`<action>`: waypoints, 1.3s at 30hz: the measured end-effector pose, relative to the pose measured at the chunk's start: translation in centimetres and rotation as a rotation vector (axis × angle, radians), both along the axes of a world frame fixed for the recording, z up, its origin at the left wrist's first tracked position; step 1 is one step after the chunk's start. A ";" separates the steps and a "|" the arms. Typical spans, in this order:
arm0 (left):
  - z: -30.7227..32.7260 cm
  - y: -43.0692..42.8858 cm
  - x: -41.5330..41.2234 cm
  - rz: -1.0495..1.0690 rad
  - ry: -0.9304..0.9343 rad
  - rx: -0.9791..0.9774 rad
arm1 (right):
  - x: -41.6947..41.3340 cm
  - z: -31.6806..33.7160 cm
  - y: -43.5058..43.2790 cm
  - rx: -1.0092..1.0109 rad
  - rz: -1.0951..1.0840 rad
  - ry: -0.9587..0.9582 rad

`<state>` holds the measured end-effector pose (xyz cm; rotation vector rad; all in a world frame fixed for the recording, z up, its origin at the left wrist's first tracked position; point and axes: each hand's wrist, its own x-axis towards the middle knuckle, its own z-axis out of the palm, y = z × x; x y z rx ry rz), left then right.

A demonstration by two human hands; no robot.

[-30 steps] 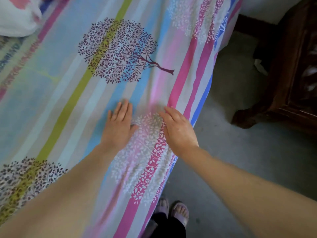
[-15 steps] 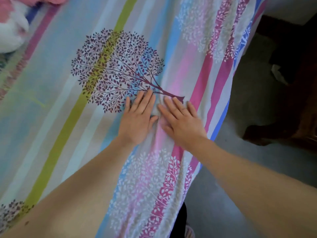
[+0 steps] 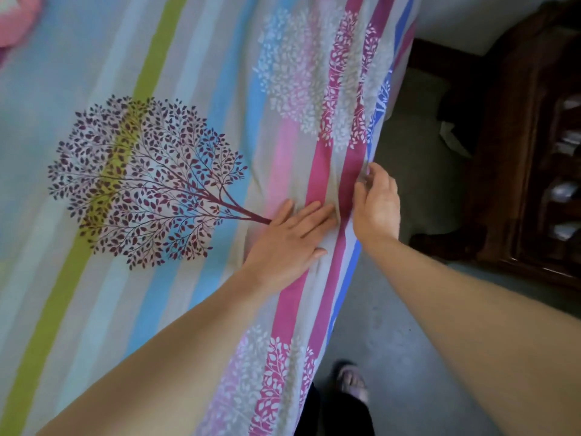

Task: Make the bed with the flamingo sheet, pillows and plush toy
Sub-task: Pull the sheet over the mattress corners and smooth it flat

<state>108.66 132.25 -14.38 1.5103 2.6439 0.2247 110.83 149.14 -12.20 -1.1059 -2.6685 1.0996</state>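
Along the right edge of the sheet (image 3: 188, 73), which runs near to far, the right hand (image 3: 377, 206) pinches the cloth while the left hand (image 3: 289, 243), just beside it on the left, presses flat with straight fingers.

One striped sheet (image 3: 195, 58) is in view, and two hands are on it: one left hand (image 3: 289, 243) and one right hand (image 3: 377, 202). The sheet's print shows three trees — one dark purple tree (image 3: 147, 184) and two pale ones, the upper white tree (image 3: 301, 83) and the lower white tree (image 3: 276, 366). One green stripe (image 3: 147, 70) runs along it. One pink soft thing (image 3: 15, 23) shows at the top left corner. Beside the bed there is one foot (image 3: 350, 382) in a sandal and one dark wooden cabinet (image 3: 534, 152).
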 end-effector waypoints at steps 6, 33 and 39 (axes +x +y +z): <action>1.3 1.6 -2.3 0.206 -0.048 0.145 | -3.3 -0.2 2.2 0.024 -0.098 -0.209; 2.7 10.1 -9.7 0.426 -0.026 -0.083 | -8.5 0.6 13.1 -0.202 0.232 -0.269; 2.2 11.9 -16.7 0.595 -0.118 -0.059 | -15.1 -0.7 14.5 -0.261 0.022 -0.274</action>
